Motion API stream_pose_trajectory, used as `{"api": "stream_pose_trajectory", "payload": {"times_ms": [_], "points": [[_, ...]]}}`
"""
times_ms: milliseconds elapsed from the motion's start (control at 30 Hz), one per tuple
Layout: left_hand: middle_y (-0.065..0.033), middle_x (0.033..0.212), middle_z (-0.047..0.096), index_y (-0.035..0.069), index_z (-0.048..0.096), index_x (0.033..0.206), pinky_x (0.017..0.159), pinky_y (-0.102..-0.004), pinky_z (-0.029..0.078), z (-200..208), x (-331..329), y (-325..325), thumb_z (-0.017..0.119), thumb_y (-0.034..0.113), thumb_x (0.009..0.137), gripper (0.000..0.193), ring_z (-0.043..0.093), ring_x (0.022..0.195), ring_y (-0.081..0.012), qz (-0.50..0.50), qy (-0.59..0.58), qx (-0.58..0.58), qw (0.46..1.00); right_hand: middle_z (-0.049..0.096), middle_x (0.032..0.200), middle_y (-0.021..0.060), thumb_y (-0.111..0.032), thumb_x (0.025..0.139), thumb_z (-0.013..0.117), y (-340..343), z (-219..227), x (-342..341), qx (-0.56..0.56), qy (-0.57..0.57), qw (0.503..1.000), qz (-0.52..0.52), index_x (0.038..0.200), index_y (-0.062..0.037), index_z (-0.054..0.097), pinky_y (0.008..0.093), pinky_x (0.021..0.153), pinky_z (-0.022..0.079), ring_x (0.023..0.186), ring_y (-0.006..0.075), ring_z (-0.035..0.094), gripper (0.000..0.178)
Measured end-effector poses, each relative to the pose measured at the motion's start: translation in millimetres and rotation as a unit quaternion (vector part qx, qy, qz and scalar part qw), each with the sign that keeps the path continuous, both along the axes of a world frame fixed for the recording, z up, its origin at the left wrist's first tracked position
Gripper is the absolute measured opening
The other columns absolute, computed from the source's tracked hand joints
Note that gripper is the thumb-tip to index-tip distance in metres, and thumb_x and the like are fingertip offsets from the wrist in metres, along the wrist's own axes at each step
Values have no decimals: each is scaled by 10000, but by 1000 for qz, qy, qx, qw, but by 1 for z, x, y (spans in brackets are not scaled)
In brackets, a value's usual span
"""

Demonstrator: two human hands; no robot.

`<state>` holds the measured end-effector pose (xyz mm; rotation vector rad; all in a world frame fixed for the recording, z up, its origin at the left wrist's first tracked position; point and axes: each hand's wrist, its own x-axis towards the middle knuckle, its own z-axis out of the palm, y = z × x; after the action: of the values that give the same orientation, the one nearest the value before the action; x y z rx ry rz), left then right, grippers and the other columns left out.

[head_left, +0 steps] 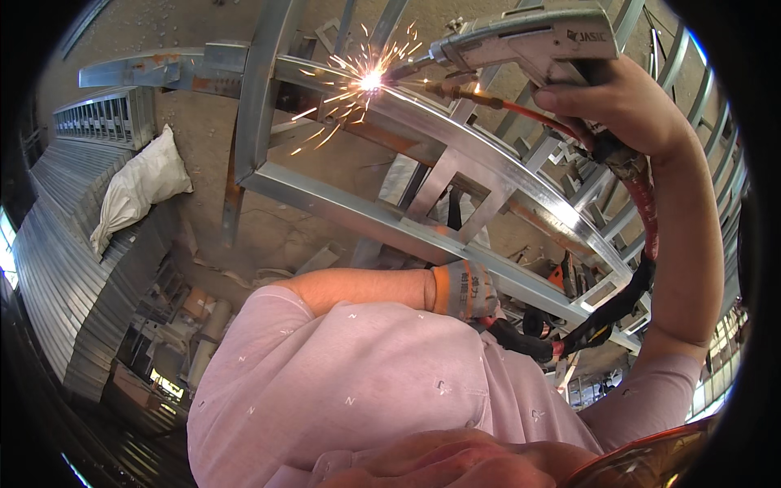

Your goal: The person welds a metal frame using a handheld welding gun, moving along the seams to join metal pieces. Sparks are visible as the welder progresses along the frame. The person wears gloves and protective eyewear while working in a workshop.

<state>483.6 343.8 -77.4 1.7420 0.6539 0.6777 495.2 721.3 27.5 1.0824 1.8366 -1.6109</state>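
Observation:
My bare right hand [622,106] is wrapped round the grip of a grey handheld welding gun [521,45]. From the gun's nozzle, pointing left, a bright weld spot [371,81] throws orange sparks on a shiny metal frame [431,122]. A thin orange line runs beside the nozzle back toward the grip. My left hand, in a grey and orange glove [468,289], is at my waist, its fingers curled mostly out of sight. It closes at a thick black cable [598,325] with red bands, which hangs from the gun and loops toward that hand.
Square steel tubes [325,195] cross in front of me, with an upright tube [264,89] left of the weld spot. A white sack [146,187] lies on stacked corrugated metal [65,211] at left. More metal bars [720,146] stand along the right side.

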Motion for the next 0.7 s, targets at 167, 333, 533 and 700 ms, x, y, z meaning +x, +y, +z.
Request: {"api": "stream_pose_trajectory", "payload": {"times_ms": [167,333,533,700], "points": [[-60,836,742,156,754,873,732,-444,599,-1,6,-5,744,233,777,123,750,801,-298,5,6,-21,1000,713,820,66,-299,918,848,8,8,30,41,37,998,-33,1112,12,749,269,599,522,656,120,661,380],[-40,833,736,167,742,878,735,-431,596,16,1,4,733,231,789,110,749,815,-279,18,68,14,997,704,822,43,-254,917,843,13,18,48,26,31,998,-54,1077,4,756,259,621,509,687,105,653,316],[-18,868,706,163,714,913,734,-419,563,12,2,1,720,256,818,133,720,828,-261,44,53,12,998,685,812,37,-262,916,850,-4,10,15,-23,62,997,-47,1006,-5,744,248,597,494,681,97,633,292],[-31,898,730,166,730,901,744,-408,576,4,6,-7,730,242,804,123,734,859,-265,96,18,30,995,702,840,50,-337,907,862,-4,-8,-8,-13,72,997,5,1079,-6,747,272,632,523,704,118,647,390]]}}
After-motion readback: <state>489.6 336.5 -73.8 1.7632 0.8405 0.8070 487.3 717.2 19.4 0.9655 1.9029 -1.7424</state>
